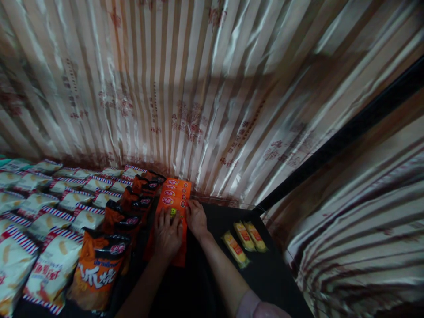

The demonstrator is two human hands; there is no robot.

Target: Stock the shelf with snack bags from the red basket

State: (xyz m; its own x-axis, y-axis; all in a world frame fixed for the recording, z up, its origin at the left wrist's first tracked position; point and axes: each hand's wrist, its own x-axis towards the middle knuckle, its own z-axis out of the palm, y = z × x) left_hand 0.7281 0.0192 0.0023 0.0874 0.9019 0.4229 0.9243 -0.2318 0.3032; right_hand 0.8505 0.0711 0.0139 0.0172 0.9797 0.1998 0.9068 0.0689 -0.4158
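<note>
Several flat orange snack packets (175, 194) lie overlapped in a column on a dark table, their oval logos showing along the upper ends. My left hand (168, 234) rests flat on the front packet, fingers spread, covering part of its print. Along the column's right edge, my right hand (198, 219) touches the packets with slightly bent fingers; its fingertips are partly hidden against the edge. Just left of the column stands a row of orange-and-black snack bags (99, 269).
Many white snack bags (53, 269) with striped edges fill the left side in rows. Three small yellow wrapped snacks (235, 249) lie on the dark table (274, 278) to the right. A pleated, shiny curtain (192, 97) hangs behind, and a black pole (331, 145) slants at right.
</note>
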